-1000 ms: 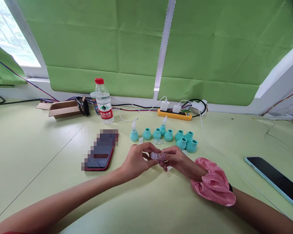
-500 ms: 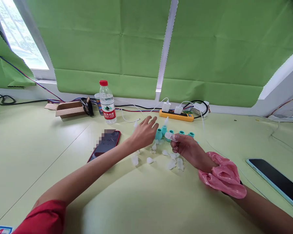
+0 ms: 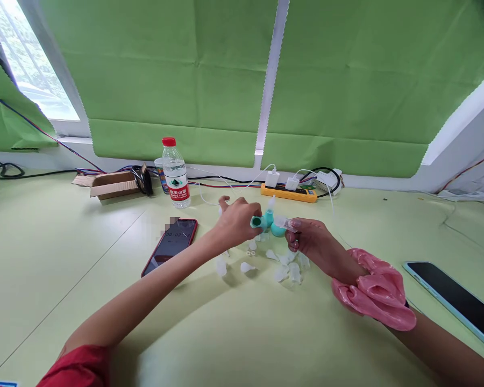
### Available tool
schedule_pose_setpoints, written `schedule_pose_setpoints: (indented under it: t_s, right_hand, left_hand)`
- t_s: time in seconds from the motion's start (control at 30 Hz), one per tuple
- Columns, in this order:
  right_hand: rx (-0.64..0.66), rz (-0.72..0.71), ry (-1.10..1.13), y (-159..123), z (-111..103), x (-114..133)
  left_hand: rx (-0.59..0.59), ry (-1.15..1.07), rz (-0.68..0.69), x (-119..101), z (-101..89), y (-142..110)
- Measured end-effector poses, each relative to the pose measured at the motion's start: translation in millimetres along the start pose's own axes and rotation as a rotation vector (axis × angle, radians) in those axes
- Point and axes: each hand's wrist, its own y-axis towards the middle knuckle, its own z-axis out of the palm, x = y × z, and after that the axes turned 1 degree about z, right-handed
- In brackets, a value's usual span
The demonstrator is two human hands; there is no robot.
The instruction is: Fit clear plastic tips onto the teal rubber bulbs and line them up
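Okay, so our left hand (image 3: 240, 220) has its fingers closed around a teal bulb (image 3: 257, 221), tipped so the open mouth faces us, probably so we can see into it. Our right hand (image 3: 311, 239) pinches a clear plastic piece (image 3: 281, 222) by one end, thumb against fingers, which seems to keep its other end free and pointing toward the bulb. Just beyond, a second bulb (image 3: 269, 218) has a pale nozzle (image 3: 271, 202) sticking up. The loose translucent pieces (image 3: 248, 267) and a couple of tiny white rings (image 3: 249, 252) lie on our side of the bulbs, likely for easy reach. The table (image 3: 205, 333) is smooth, pale yellow-green, with a seam running off to the left. A water bottle (image 3: 176, 180), a cardboard box (image 3: 115, 185) and an orange power strip (image 3: 288, 192) sit along its far edge, under green blinds (image 3: 165, 91), with daylight at the far-left corner.
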Motion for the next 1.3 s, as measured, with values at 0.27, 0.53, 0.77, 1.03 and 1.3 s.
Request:
schedule_pose_setpoints:
  t_s: [0.27, 0.53, 0.77, 1.03, 1.3]
  right_hand:
    - [0.122, -0.173, 0.011, -18.5, 11.1, 11.4]
    - [0.186, -0.185, -0.08, -28.2, 17.2, 13.2]
    - [0.02, -0.31, -0.371, -34.1, 19.9, 22.3]
    - [-0.005, -0.713, -0.979, -41.0, 23.9, 18.6]
    - [0.208, -0.741, -1.097, -37.1, 18.7, 22.3]
  left_hand:
    - [0.012, -1.318, -0.08, -14.3, -15.6, -13.3]
    - [0.124, -1.821, -0.257, -37.6, -3.7, -26.9]
    - [0.055, -1.113, -0.086, -29.0, -20.3, -44.1]
    - [0.296, -0.894, -0.076, -25.3, -33.4, -41.5]
    - [0.333, -0.799, -0.052, -21.8, -31.4, -43.4]
